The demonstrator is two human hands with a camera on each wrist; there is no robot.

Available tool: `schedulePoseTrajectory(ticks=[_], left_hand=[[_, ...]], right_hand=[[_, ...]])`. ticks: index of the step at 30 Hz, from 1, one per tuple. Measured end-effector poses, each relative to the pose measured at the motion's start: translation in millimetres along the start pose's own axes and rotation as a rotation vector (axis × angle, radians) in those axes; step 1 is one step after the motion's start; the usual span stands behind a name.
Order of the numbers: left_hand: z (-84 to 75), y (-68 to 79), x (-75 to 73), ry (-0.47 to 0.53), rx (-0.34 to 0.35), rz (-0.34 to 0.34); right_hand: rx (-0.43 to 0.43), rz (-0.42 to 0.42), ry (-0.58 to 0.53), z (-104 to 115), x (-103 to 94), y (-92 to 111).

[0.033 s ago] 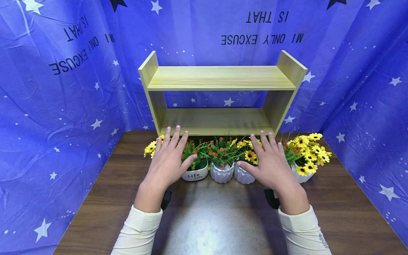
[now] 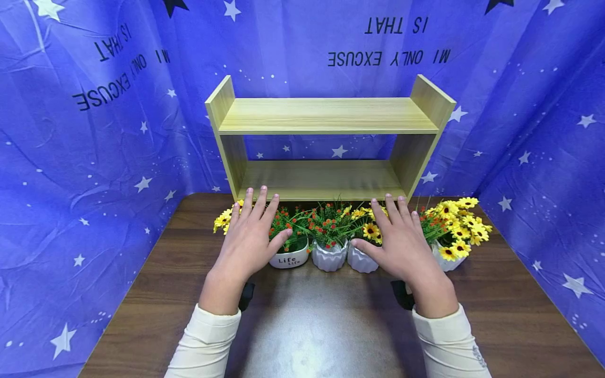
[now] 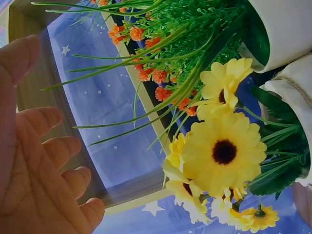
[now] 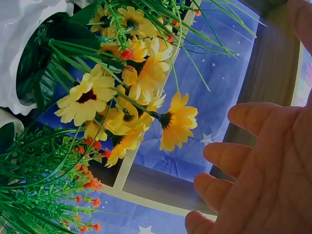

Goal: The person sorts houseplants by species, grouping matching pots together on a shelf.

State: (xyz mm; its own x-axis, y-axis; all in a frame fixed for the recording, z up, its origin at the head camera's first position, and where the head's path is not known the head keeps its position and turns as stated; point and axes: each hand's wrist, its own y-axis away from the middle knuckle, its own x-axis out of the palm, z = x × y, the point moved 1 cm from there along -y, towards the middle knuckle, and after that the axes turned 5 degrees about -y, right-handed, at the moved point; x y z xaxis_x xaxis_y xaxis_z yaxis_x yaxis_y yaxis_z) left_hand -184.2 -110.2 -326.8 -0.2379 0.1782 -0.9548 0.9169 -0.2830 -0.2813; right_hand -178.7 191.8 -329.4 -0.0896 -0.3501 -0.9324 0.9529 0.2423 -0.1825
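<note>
Palm down, my left hand point(image 2: 248, 239) hovers over the left end of a row of potted flowers, fingers straight and spread. Beneath it are yellow flowers point(image 2: 222, 221) and an oval white pot point(image 2: 289, 259) lettered "Life", with red blooms. A ridged white pot of red flowers point(image 2: 329, 257) stands between the hands. My right hand point(image 2: 402, 244), also spread and holding nothing, partly covers a ridged pot point(image 2: 362, 260) of yellow flowers. Both wrist views show bare palms, with yellow blooms point(image 3: 224, 152) beside the left and yellow flowers point(image 4: 87, 96) beside the right.
Behind the row stands a two-tier light wooden shelf point(image 2: 328, 115). A white pot point(image 2: 451, 260) with large yellow flowers point(image 2: 460, 226) is at the right end. Everything rests on a dark wooden table point(image 2: 312, 325), with a blue star-printed curtain point(image 2: 293, 42) around it.
</note>
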Motion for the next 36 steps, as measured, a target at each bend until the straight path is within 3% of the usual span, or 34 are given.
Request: schedulePoseTrajectory(ticks=[14,19,27,36], left_hand=[[1.4,1.3,5.0,0.01,0.01,-0.022],[6.1,1.6,3.1,0.02,0.039,-0.063],[21.6,4.9,-6.3,0.088,0.126,-0.14],[51.7,7.7,-18.0,0.188,0.174,-0.347]], right_hand=[[-0.011,-0.008,-0.008,-3.8,2.4,0.4],[-0.037,-0.04,-0.028,-5.5,2.7,2.8],[-0.103,-0.174,-0.222,-10.2,8.8,13.7],[-0.198,-0.387,-0.31,-21.8,29.9,28.4]])
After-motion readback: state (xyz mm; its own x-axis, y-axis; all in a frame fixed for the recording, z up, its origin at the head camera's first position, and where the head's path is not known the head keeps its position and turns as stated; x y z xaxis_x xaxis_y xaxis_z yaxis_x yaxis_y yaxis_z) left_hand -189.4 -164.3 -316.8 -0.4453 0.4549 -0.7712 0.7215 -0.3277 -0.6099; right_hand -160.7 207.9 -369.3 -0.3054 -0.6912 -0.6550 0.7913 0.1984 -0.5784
